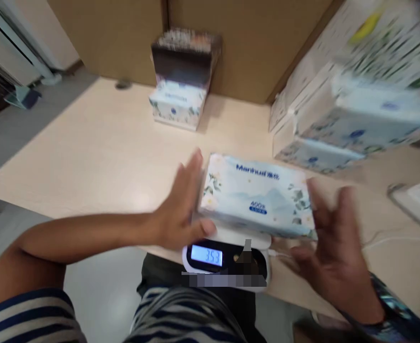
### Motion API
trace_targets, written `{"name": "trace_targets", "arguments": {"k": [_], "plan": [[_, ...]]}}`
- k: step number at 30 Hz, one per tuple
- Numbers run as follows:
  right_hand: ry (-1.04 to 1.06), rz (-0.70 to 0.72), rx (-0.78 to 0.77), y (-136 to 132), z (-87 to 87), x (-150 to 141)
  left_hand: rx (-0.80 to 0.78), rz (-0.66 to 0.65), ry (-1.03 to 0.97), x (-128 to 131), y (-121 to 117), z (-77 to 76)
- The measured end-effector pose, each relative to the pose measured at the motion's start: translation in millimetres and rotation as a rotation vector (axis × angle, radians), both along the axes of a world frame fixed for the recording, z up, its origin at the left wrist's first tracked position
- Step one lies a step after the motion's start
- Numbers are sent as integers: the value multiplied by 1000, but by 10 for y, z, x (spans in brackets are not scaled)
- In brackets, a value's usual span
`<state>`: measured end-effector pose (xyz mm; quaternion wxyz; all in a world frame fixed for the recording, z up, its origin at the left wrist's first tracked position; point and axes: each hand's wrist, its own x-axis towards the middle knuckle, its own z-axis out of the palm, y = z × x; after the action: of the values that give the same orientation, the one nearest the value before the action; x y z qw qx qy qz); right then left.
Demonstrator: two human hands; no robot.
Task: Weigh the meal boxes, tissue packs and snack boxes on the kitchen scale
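A tissue pack (256, 195), white and pale blue with flowers and the word Manhua, rests on a white digital kitchen scale (227, 257). The scale's lit display (207, 256) appears to read 353. At the pack's left end is my left hand (183, 209), fingers stretched and thumb apart, close beside the wrapper. By the right end my right hand (334, 247) is spread, blurred by motion, with its fingers near the pack's corner. Whether either hand touches the pack I cannot tell.
Stacked tissue packs (367, 126) stand at the right against a carton printed with leaves. At the back, a small tissue pack (177, 105) sits beneath a dark-topped box (183, 62). A white device (419, 202) and a cable (395, 240) lie on the right of the wooden table (88, 157).
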<state>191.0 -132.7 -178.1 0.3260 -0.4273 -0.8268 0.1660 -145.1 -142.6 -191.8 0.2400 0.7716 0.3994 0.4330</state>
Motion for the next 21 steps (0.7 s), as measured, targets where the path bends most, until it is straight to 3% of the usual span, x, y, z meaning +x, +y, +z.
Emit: {"name": "trace_targets", "arguments": {"k": [2,4,7,10,12,14,16,19,21], "plan": [[-34,6,102,65,8,-141,-12,-123,41,54,-65,4],[-49,9,231,266,129,-359,54,-91,74,-71,82,127],[58,34,360,776,532,-804,219,143,129,-460,527,637],[85,34,338,1342,968,-1389,268,298,105,-913,1014,1186],[-71,5,270,1633,1149,-1809,204,360,11,-1182,1286,1310],[-352,-16,191,1818,1225,-2177,66,418,-111,-1390,1491,1197],[-547,-2,153,1916,1224,-2443,-54,471,-191,-1534,1633,946],[-634,12,182,1964,1169,-2634,-106,508,-230,-1648,1778,594],[-668,-15,212,1966,1143,-2658,-113,503,-254,-1670,1844,479]]}}
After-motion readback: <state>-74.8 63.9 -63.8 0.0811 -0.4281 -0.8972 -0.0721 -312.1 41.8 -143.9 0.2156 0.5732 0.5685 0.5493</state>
